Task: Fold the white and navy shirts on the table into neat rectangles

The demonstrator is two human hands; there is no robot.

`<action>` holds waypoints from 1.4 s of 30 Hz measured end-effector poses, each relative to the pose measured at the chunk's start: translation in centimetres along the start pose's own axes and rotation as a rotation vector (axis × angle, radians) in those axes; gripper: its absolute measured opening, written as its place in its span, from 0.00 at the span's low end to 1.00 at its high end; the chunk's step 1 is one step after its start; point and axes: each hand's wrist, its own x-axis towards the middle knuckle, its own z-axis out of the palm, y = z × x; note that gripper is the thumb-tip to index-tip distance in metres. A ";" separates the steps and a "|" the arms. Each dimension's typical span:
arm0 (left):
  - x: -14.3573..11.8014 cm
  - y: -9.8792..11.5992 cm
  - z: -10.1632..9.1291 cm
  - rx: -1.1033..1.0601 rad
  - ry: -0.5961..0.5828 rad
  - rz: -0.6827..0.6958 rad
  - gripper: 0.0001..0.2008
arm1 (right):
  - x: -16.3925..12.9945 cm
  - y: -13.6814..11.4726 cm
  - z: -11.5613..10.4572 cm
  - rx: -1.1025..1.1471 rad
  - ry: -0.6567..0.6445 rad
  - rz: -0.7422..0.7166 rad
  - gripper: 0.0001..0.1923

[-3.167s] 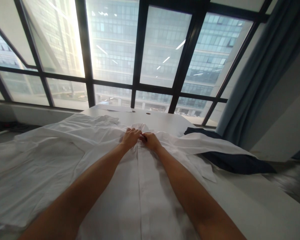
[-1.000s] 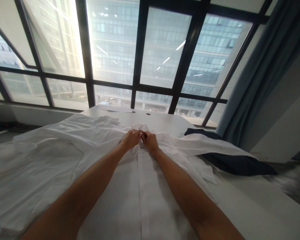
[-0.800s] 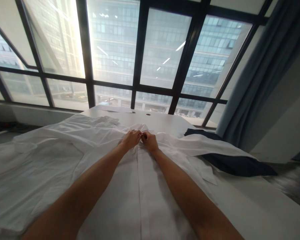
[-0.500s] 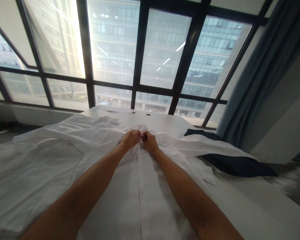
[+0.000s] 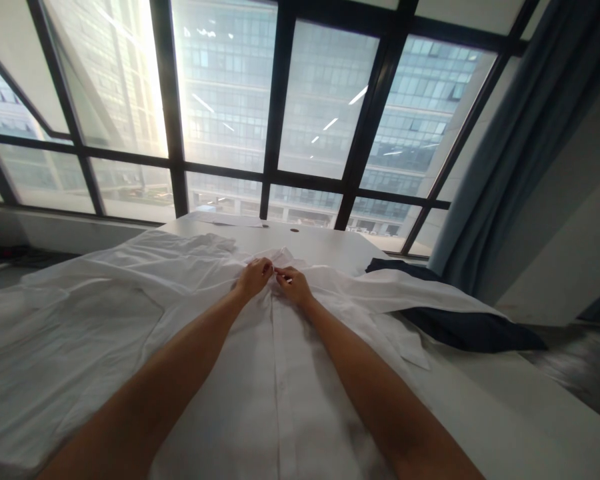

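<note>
Both hands have shifted slightly apart at the top of the shirt front since half a second ago, when their knuckles sat nearly together; a thin bit of white cloth now shows stretched between the fingertips, which suggests the fastening work at the collar is under way rather than finished. Left hand (image 5: 253, 278) is curled narrow, fingers pinching the placket edge just below the collar (image 5: 281, 254); right hand (image 5: 291, 283) is likewise closed on the opposite edge, thumb and forefinger pointing toward the left. Whether a button sits between them is too small to tell. Both forearms run long and straight from the lower frame, converging on the collar. Shirt (image 5: 275, 387), white, lies spread flat and buttoned-side up on the table (image 5: 480, 427), its collar at the far end from the person. Right of the collar, a dark blue cloth (image 5: 475, 330) lies partly under a sleeve. Beyond the collar rises the window (image 5: 280, 120); right of it hangs a curtain (image 5: 520, 153).
</note>
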 end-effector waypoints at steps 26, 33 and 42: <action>-0.3 1.0 -1.4 0.145 -0.123 0.144 0.23 | 1.7 3.2 -1.4 -0.048 0.063 0.288 0.30; 1.3 -0.3 -3.1 0.461 -0.335 0.112 0.24 | 1.3 0.0 -2.8 -0.604 -0.213 0.174 0.38; 7.3 -3.2 -5.8 0.415 -0.651 0.099 0.11 | 7.0 -1.2 -7.4 -1.021 -0.427 -0.075 0.16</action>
